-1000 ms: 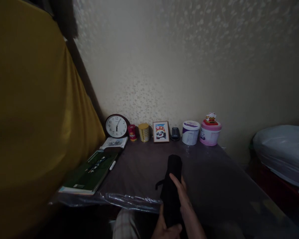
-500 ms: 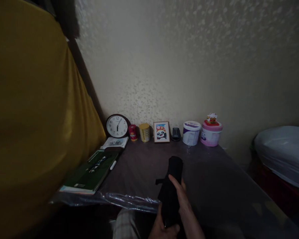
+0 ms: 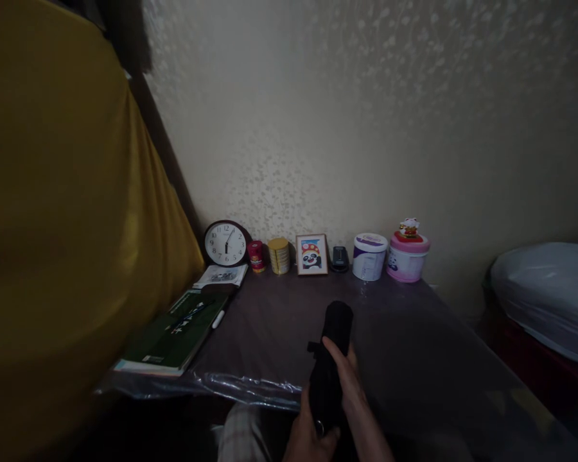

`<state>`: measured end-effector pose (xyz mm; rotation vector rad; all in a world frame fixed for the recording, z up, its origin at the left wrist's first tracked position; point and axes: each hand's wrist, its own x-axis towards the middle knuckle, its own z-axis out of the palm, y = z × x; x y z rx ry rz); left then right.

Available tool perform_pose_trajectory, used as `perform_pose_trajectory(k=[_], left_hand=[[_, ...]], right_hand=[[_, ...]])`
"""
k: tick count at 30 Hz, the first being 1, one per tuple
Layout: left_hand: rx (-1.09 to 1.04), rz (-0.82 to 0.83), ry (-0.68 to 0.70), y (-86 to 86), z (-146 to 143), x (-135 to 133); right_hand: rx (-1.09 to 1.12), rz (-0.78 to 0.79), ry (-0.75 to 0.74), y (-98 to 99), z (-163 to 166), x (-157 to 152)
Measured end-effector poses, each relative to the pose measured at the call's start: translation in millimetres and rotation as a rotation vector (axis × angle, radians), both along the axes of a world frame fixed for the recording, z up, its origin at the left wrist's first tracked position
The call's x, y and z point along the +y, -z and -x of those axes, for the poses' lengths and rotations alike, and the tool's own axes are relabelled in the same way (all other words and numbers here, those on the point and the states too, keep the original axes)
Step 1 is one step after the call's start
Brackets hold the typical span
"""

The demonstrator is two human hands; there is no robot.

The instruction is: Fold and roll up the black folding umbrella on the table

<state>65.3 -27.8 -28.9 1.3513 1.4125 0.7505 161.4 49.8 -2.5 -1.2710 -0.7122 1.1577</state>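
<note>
A folded black umbrella (image 3: 328,385) is held in both hands above the near edge of the table, its wide end pointing toward the wall. My left hand (image 3: 310,431) is closed around its lower end, where a small shiny ring shows. Higher up, my right hand (image 3: 344,372) grips the umbrella from the right, thumb along its top side and other fingers mostly hidden behind it. A short black strap (image 3: 313,347) sticks out from the umbrella's left side.
Along the wall stand a clock (image 3: 226,244), a red can (image 3: 256,256), a yellow-lidded jar (image 3: 279,256), a framed panda picture (image 3: 311,255), a dark device (image 3: 340,258), a purple-white tub (image 3: 368,258) and a pink tub (image 3: 408,258) bearing a cat figurine. Green book (image 3: 173,337) and white marker (image 3: 218,319) lie left.
The strap has drawn in closer to the umbrella and its loose fabric looks narrower. My left hand has moved slightly up and left, while my right has shifted a little left.
</note>
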Motion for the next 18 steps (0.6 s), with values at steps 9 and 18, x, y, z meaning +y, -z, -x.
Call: perform_pose_trajectory(k=[9,18], left_hand=[[0.122,-0.034,0.066,-12.2,11.0,2.0],[-0.171,0.022,0.062,-27.4,4.8,25.0]], right_hand=[[-0.075,0.021,0.058,6.9,-2.3,7.5],[-0.153,-0.047,0.036,11.5,-2.5,12.4]])
